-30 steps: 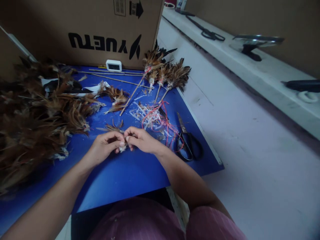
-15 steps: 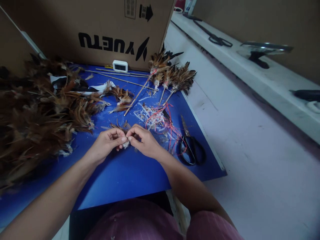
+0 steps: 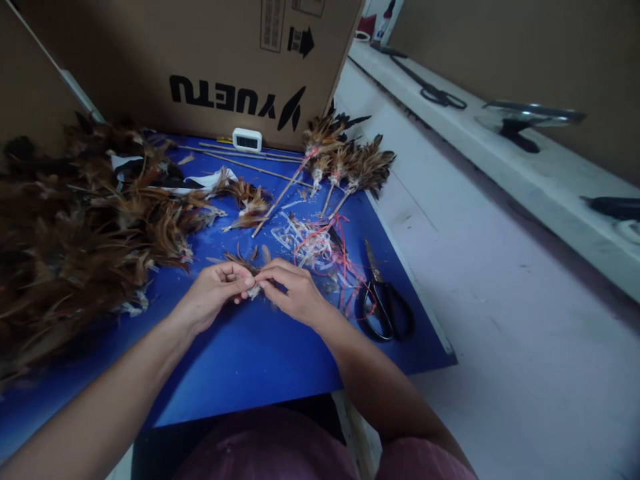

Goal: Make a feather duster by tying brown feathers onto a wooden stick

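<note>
Close together over the blue table (image 3: 235, 373), both my hands work on a small bunch of feathers (image 3: 254, 291). My left hand (image 3: 220, 287) pinches its pale quill end, and the brown tips stick out beyond the fingers. My right hand (image 3: 290, 287) has thumb and forefinger pressed together at the same spot, touching the bunch; part of it is hidden behind the fingers. Right of my hands lies a tangle of red and white strings (image 3: 320, 247). Black-handled scissors (image 3: 383, 300) rest beside the strings.
A large heap of brown feathers (image 3: 100, 233) covers the left side. Feather bundles on sticks (image 3: 350, 160) lie at the back right, near thin sticks (image 3: 260, 162) and a small white digital clock (image 3: 247, 140). A cardboard box (image 3: 215, 47) stands behind. A ledge (image 3: 475, 127) runs along the right.
The view has shifted slightly, so everything sits a little lower and to the right. My right hand's fingers have moved a little at the bunch; both hands keep their pinch.
</note>
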`<state>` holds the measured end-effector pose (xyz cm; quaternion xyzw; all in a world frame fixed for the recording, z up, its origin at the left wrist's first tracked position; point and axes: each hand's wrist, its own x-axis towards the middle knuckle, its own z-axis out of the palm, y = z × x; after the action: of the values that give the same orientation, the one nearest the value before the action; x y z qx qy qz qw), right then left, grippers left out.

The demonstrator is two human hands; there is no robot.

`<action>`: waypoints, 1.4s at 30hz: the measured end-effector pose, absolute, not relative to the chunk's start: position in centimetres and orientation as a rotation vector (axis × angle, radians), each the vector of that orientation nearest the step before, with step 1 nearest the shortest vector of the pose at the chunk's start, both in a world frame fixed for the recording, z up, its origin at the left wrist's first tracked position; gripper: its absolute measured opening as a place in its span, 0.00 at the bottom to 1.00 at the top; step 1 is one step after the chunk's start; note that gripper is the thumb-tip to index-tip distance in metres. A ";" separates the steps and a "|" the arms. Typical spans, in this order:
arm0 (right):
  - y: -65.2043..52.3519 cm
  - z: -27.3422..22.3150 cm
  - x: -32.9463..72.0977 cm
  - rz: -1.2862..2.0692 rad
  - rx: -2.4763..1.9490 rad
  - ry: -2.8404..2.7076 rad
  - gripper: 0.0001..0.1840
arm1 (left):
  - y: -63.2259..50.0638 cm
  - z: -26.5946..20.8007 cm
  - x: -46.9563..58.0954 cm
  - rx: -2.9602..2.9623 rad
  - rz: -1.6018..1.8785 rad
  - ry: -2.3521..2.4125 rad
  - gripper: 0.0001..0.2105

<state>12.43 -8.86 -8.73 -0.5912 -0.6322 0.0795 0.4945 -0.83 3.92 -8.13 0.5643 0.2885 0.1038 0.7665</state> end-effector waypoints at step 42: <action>-8.7 -8.7 11.1 0.470 -1.621 -1.210 0.13 | 3.9 -8.6 -0.4 1.411 0.350 0.688 0.07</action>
<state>11.06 -8.66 -8.65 -0.6726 -0.5021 0.1949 0.5075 -0.44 3.92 -8.55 0.6319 0.3083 0.1566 0.6937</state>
